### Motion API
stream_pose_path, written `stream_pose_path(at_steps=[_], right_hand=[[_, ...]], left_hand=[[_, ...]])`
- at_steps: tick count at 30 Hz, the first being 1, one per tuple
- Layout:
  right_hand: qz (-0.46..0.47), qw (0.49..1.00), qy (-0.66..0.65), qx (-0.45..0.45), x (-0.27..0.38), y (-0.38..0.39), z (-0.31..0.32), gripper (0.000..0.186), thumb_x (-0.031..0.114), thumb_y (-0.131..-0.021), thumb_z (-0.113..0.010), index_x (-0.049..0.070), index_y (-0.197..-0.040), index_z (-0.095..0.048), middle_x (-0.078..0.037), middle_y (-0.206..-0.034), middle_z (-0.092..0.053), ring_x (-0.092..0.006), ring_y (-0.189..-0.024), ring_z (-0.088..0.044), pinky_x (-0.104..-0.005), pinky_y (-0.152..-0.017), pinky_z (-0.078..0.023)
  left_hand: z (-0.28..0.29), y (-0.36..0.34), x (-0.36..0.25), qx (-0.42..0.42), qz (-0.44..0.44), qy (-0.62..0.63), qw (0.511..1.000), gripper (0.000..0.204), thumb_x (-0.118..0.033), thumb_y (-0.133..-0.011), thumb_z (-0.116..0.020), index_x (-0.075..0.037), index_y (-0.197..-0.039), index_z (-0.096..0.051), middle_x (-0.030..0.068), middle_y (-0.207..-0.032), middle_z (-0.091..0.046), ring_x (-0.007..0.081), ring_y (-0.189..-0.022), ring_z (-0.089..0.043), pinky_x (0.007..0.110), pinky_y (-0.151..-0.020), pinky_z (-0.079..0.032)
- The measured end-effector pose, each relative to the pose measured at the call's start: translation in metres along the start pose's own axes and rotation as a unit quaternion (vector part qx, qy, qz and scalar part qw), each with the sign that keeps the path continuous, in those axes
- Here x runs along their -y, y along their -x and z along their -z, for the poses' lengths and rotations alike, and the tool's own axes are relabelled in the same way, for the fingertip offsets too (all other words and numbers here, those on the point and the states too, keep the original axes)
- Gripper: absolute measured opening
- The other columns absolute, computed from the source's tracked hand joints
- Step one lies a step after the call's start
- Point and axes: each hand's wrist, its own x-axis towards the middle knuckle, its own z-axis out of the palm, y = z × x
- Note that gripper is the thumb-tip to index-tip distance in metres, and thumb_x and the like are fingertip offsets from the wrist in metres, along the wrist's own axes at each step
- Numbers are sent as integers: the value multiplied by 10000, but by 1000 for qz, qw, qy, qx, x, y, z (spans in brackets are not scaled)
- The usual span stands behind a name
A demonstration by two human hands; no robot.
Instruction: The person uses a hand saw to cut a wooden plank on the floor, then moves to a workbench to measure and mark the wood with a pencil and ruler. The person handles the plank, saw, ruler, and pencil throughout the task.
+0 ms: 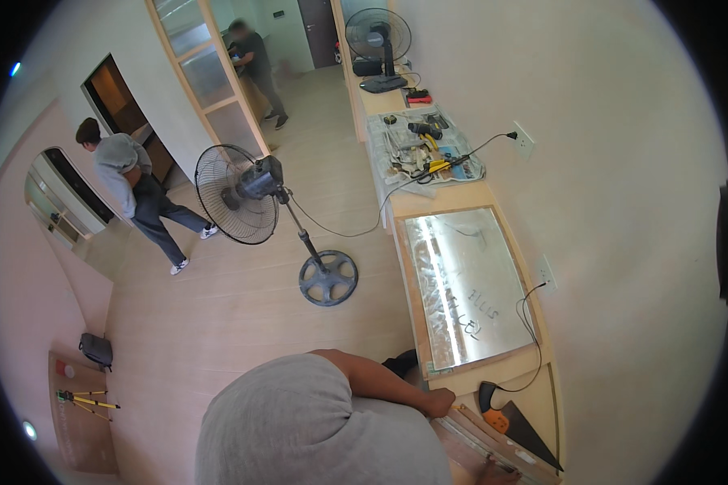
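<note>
My left hand (439,402) is closed at the near end of the counter, by the top end of a long wooden piece (479,440) with pale strips along it. A small yellow bit shows beside its fingers; what the hand grips is hidden. Low at the picture's edge, my right hand (497,474) rests by the same piece, its fingers mostly out of sight. Just right of the piece lies a handsaw (527,435) with a black and orange handle. Beyond it, a shiny framed panel (471,283) with handwritten marks lies flat on the counter.
A tool-strewn sheet (404,166) covers the counter farther off, with a desk fan (384,52) behind. Cords run to wall sockets (524,139). A standing fan (319,271) occupies the floor. One person (141,186) leans at left; another (259,69) stands far back. A yellow tripod (89,400) is lower left.
</note>
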Motion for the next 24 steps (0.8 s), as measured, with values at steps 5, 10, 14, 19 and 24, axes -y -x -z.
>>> stream_pose_path(at_steps=[5, 10, 14, 19, 24], right_hand=[[35, 993, 102, 42, -2, 4, -5, 1048, 895, -608, -733, -60, -1017, -591, -217, -1031, -560, -430, -938, -574, -532, -779, -495], [3, 998, 65, 12, 1, 4, -6, 1077, 904, -578, -742, -71, -1014, -600, -219, -1030, -563, -419, -918, -580, -522, -764, -499], [-18, 995, 57, 74, 10, -8, 6, 1027, 816, -571, -828, -76, -1022, -592, -198, -1042, -571, -394, -916, -586, -512, -781, -504], [-229, 937, -130, 231, 22, -23, 29, 987, 677, -582, -917, -79, -1115, -571, -205, -1116, -591, -401, -967, -599, -519, -859, -500], [-33, 997, 49, 52, 23, -11, 25, 1004, 711, -597, -884, -40, -1165, -538, -196, -1102, -581, -413, -996, -580, -541, -879, -490]], left_hand=[[-3, 1, 2, 0, -4, -4, 1000, 220, -6, -784, -589, 133, -927, -681, 355, -978, -688, 460, -974, -702, 475, -863, -565], [-10, -4, 10, -4, -17, -22, 1000, 221, -7, -792, -589, 146, -924, -679, 347, -938, -698, 443, -940, -718, 470, -826, -578], [-14, -10, 15, 20, 0, 1, 1000, 222, -14, -771, -602, 132, -920, -679, 339, -941, -692, 447, -950, -710, 478, -827, -571], [-15, -8, 13, 5, 8, -3, 1000, 230, -23, -740, -622, 97, -929, -674, 320, -978, -682, 463, -994, -686, 492, -858, -550], [-8, -5, 10, 13, -1, 1, 1000, 230, -19, -752, -616, 103, -938, -678, 321, -994, -686, 462, -996, -690, 484, -857, -554]])
